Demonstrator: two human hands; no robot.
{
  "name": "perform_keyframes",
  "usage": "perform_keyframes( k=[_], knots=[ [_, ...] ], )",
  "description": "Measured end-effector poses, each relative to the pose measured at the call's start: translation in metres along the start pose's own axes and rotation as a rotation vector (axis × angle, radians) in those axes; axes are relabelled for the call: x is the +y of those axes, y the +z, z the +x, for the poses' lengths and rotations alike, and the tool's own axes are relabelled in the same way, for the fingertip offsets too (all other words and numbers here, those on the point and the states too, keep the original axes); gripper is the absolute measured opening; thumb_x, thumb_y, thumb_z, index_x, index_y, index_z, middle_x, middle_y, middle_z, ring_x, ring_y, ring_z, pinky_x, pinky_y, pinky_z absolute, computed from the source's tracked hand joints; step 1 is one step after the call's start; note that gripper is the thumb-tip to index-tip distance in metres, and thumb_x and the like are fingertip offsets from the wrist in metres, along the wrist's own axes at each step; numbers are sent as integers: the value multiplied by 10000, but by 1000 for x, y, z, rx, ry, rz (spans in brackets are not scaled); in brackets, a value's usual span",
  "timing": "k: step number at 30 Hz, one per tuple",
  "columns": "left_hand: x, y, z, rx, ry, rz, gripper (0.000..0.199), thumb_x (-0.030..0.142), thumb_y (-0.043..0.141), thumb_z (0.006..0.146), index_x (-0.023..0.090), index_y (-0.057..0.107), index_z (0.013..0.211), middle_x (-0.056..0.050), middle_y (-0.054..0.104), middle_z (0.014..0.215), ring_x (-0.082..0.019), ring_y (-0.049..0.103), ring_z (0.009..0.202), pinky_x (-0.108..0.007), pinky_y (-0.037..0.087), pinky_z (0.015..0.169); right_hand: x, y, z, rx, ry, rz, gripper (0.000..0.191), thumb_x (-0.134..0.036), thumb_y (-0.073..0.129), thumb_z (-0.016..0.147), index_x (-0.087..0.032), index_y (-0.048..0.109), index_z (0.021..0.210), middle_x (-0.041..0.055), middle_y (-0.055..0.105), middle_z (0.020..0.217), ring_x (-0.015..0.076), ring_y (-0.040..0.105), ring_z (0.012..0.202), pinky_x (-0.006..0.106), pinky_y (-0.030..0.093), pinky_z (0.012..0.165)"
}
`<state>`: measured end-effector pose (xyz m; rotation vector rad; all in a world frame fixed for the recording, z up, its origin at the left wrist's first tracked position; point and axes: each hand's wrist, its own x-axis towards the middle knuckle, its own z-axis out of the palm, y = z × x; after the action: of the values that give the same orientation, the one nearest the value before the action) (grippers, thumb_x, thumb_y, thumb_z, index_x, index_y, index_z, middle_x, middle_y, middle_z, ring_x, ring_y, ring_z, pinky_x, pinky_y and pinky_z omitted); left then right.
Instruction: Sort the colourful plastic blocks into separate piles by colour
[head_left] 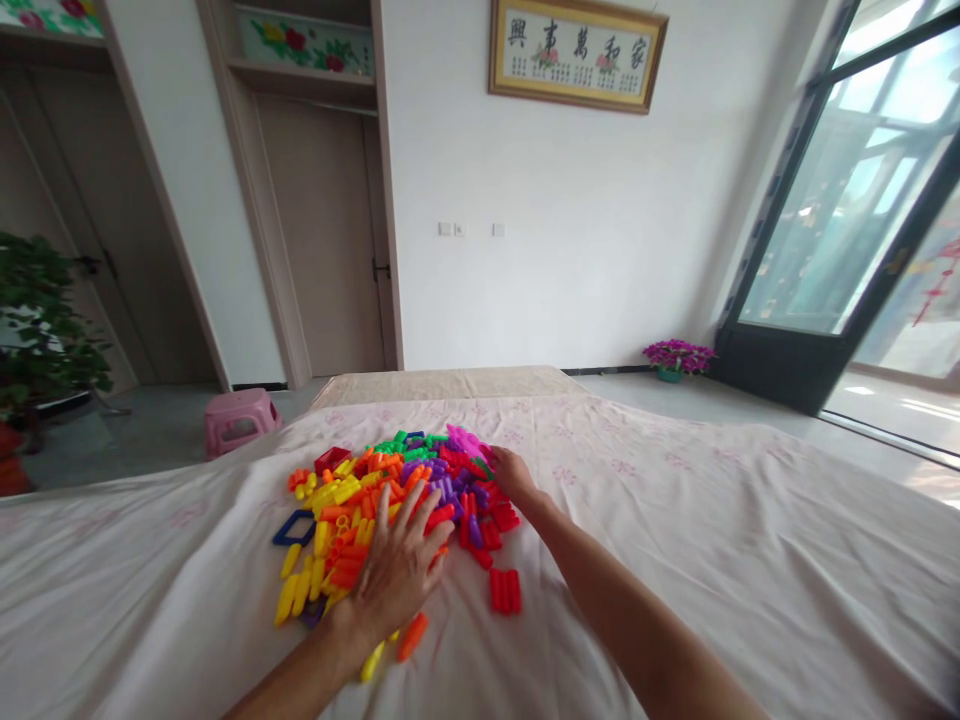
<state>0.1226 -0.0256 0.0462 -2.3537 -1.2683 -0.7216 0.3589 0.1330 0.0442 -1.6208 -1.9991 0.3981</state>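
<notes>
A heap of colourful plastic toy building pieces (349, 490) lies on a pale flowered bedcover (637, 590). My left hand (401, 560) rests on its near side, fingers spread over orange and red pieces, gripping none. At the far right edge, my right hand (514, 475) touches the heap beside bright pink pieces (466, 441). Its fingers are bent toward the pile and mostly hidden, so a hold cannot be made out. A red ribbed piece (505, 591) lies apart to the right. Near my left wrist are a loose orange piece (412, 637) and a yellow one (372, 662).
Left of the heap lies a blue square frame (294, 527); a red frame piece (331, 460) sits behind it. On the floor beyond stand a pink stool (240, 420) and a pot of purple flowers (679, 357). A leafy plant (45, 320) is far left.
</notes>
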Motion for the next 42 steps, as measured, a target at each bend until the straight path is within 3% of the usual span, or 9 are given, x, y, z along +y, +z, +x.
perform_keyframes(
  k=[8,13,18,21,25,29,35,38,42],
  knots=[
    [-45,8,40,-36,-304,-9,399,232,607,892,243,757,1261,-183,626,1475,-364,537,1407,-632,398,1152,-22,16,-41,163,-20,371,216,-278,471,881,-203,603,727,-2,647,694,170,535,708,258,403,679],
    [-79,-11,18,43,-345,-108,332,277,521,958,256,803,1131,-119,614,1490,-274,586,1349,-460,438,1162,-5,-13,-61,318,86,364,288,-373,471,906,-219,606,703,23,608,633,193,543,670,277,385,629],
    [-99,-20,-44,61,-867,-18,515,451,388,1006,221,691,1353,-205,490,1590,-393,419,1489,-696,319,1157,23,-24,-91,374,137,268,311,-384,485,922,-213,693,766,77,694,712,234,609,753,293,423,679],
    [-102,-10,-61,14,-1179,-140,606,517,385,982,152,662,1378,-282,572,1482,-479,521,1373,-781,329,1075,15,-4,-102,322,62,238,296,-291,458,914,-205,739,879,90,756,863,231,634,820,292,450,754],
    [-98,6,-51,70,-1077,-244,562,438,409,981,134,642,1393,-244,628,1452,-373,573,1357,-603,355,1177,-13,27,-102,338,52,252,318,-237,423,919,-186,735,889,98,757,897,216,632,822,291,460,784],
    [-84,15,-26,177,-939,-317,500,410,448,972,184,676,1354,-197,653,1435,-352,535,1402,-618,234,1248,-39,45,-98,369,56,356,312,-266,426,933,-185,717,853,97,743,844,226,634,788,310,468,774],
    [-62,12,5,206,-641,-489,457,466,428,999,239,787,1169,-85,710,1368,-234,609,1333,-396,440,1176,-52,42,-96,344,-85,545,364,-436,469,923,-196,739,968,80,763,940,252,641,892,365,492,869],
    [-81,-1,6,215,-606,-506,524,480,340,1027,233,780,1169,-71,733,1336,-210,632,1295,-345,468,1142,-39,30,-99,400,-19,636,407,-531,495,888,-188,712,915,52,717,819,230,603,789,343,481,764],
    [-141,-14,-5,223,-812,-377,561,390,252,1022,187,717,1262,-133,709,1370,-259,600,1327,-420,428,1167,-16,20,-104,479,112,670,448,-626,532,822,-195,640,770,25,624,684,204,534,686,317,421,653]
  ],
)
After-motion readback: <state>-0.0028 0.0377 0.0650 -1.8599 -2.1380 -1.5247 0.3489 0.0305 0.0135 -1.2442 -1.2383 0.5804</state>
